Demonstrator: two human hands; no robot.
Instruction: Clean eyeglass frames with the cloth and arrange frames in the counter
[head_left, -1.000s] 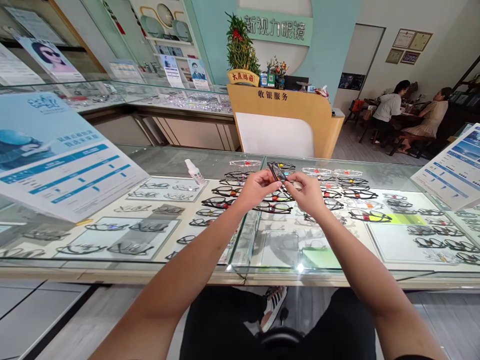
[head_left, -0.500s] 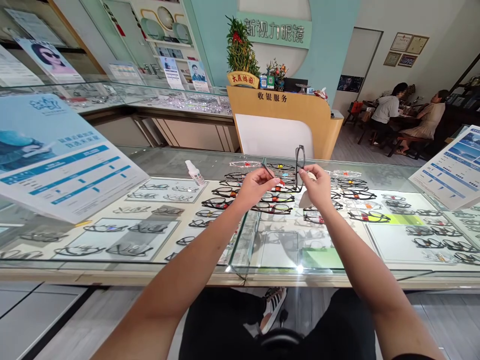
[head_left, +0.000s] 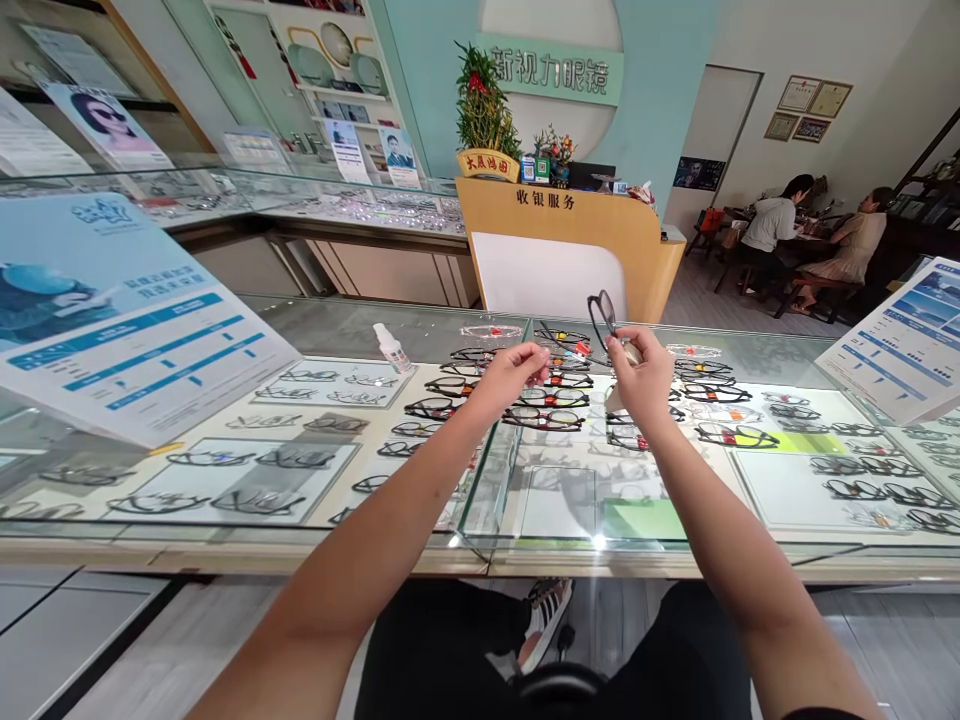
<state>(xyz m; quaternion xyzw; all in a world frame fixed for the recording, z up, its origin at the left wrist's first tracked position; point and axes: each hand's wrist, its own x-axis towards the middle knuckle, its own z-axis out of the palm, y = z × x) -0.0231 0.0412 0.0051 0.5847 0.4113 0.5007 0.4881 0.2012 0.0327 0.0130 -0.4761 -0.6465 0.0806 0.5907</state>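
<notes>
My right hand point(head_left: 643, 375) grips a pair of dark-framed eyeglasses point(head_left: 602, 310), held up tilted above the glass counter. A pale cleaning cloth point(head_left: 613, 402) is partly visible under the same hand's fingers. To its left is my left hand point(head_left: 517, 370), its fingers curled together; whether anything small sits between them is hidden. It looks apart from the lifted frame. Around and below both hands lie rows of eyeglasses point(head_left: 551, 398), several with red or yellow tags. A small white spray bottle point(head_left: 390, 348) stands to the left of my left hand.
The glass display counter point(head_left: 300, 548) runs across in front of me, with more frames in it. A leaning blue-and-white sign point(head_left: 142, 330) stands left, another sign point(head_left: 900, 335) right. Beyond are a wooden cashier desk point(head_left: 562, 215) and two seated people point(head_left: 772, 235), point(head_left: 855, 235).
The eyeglasses have turned and tilted in my right hand. My left hand has come away from them, its fingers now curled in. The spray bottle and laid-out frames stay put.
</notes>
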